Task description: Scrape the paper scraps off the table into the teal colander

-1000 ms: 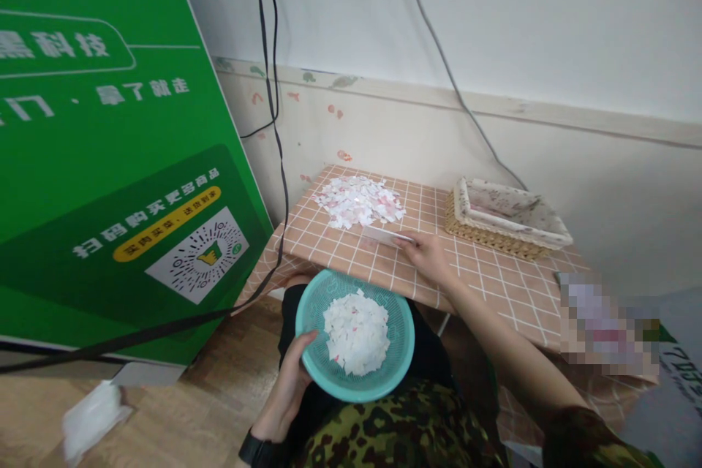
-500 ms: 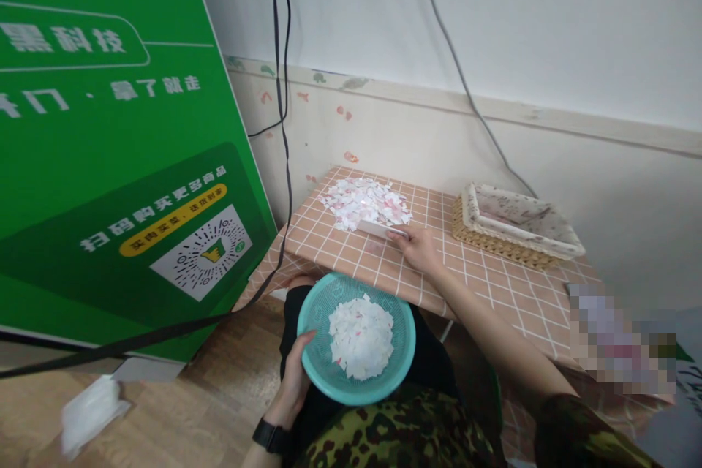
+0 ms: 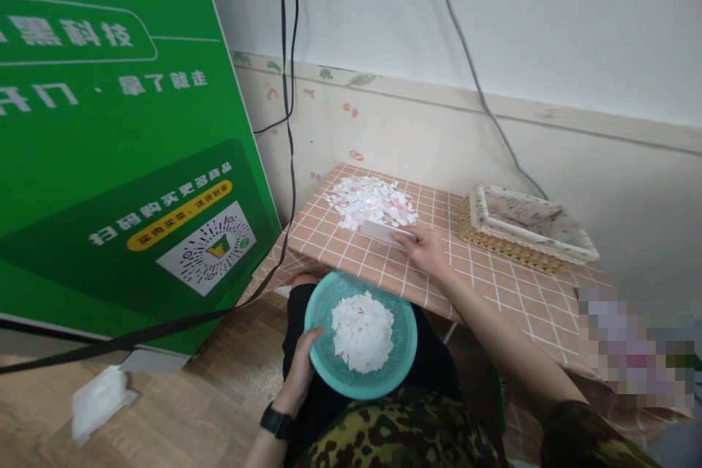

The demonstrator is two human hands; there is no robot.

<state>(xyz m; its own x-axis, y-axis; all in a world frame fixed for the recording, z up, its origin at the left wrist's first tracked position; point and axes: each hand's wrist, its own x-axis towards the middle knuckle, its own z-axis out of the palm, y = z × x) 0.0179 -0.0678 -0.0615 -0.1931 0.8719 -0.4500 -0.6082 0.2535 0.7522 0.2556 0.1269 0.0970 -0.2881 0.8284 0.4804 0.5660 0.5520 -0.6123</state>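
Observation:
My left hand point(image 3: 303, 365) grips the left rim of a teal plastic colander point(image 3: 406, 351), thumb over the edge. The colander rests on my lap, below the table's front edge, with a mound of white paper scraps point(image 3: 362, 333) inside, a few of them pink. My right hand point(image 3: 426, 248) is closed around one end of a flat, pale rectangular card point(image 3: 378, 232), held low over the table. Just beyond the card lies a spread pile of white and pinkish paper scraps point(image 3: 373, 199). The fingers under the card are partly hidden.
The table wears a brown checked cloth point(image 3: 351, 252). A wicker basket point(image 3: 510, 247) with a patterned lining stands at its right, against the wall. On the left rises a green panel point(image 3: 121, 161); a black strap point(image 3: 290, 161) hangs before it. A white bag point(image 3: 102, 402) lies on the floor.
The card has tilted so more of its flat face shows, and it sits slightly nearer to me relative to the pile. My left hand keeps its hold. The whole view has shifted a little.

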